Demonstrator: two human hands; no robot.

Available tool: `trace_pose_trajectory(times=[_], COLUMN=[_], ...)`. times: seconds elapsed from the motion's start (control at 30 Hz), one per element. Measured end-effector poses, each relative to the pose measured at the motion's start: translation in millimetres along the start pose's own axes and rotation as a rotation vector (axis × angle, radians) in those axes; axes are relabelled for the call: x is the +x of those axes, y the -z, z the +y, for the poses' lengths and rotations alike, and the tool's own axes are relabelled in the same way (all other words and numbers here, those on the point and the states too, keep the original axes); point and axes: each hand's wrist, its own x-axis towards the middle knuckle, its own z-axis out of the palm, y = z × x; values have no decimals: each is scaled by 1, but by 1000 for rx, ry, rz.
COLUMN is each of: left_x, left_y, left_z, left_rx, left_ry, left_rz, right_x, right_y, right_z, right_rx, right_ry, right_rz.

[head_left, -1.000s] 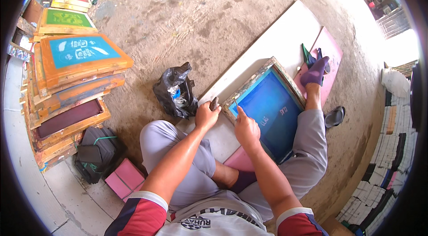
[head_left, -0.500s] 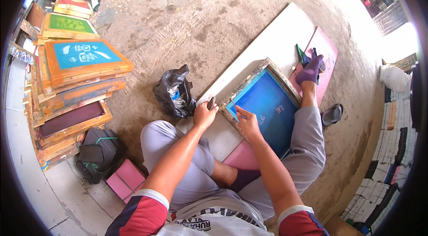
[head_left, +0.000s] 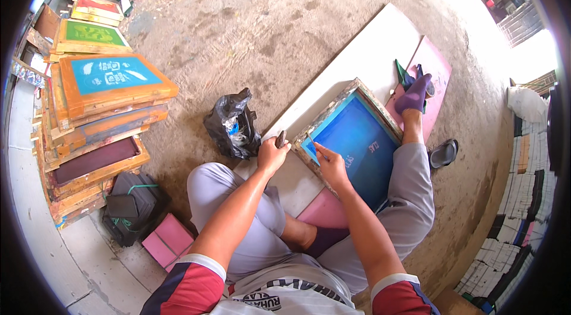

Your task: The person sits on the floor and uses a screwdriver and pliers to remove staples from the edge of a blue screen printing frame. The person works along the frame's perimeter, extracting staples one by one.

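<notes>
A screen-printing frame [head_left: 388, 114] with a worn, paint-crusted wooden edge and blue mesh lies tilted in front of me, between my legs. Over its near left corner, my right hand [head_left: 332, 166] pinches a thin stick-like tool [head_left: 311, 138], whose tip points toward the frame's edge; its exact kind is too small to make out. My left hand [head_left: 272, 155] is just left of that corner, closed around a small dark object [head_left: 281, 139] that sticks up from the fist. What kind of object it is, I cannot tell.
Under the frame lie a white board [head_left: 357, 53] and pink sheets [head_left: 433, 71]. An open black plastic bag [head_left: 229, 124] stands beside my left hand. Stacked printing frames [head_left: 119, 98] rise at the left, near a black bundle [head_left: 132, 208]. A dark sandal [head_left: 444, 153] lies right.
My right hand has shifted very slightly at the frame's corner, still with the thin tool. My left hand and the frame stay practically where they were.
</notes>
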Motion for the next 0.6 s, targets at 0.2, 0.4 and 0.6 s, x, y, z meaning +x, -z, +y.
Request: trace_pose_trajectory(times=[0.2, 0.4, 0.6], left_x=[3, 1, -1], left_y=[3, 0, 4], left_z=[-6, -3, 3], left_rx=[4, -6, 22], left_ry=[-11, -22, -7], left_rz=[20, 10, 7], right_x=[2, -1, 0], right_y=[1, -2, -3], right_z=[-27, -8, -4], right_rx=[240, 78, 1], right_ry=[-332, -143, -107], right_rz=[-108, -20, -54])
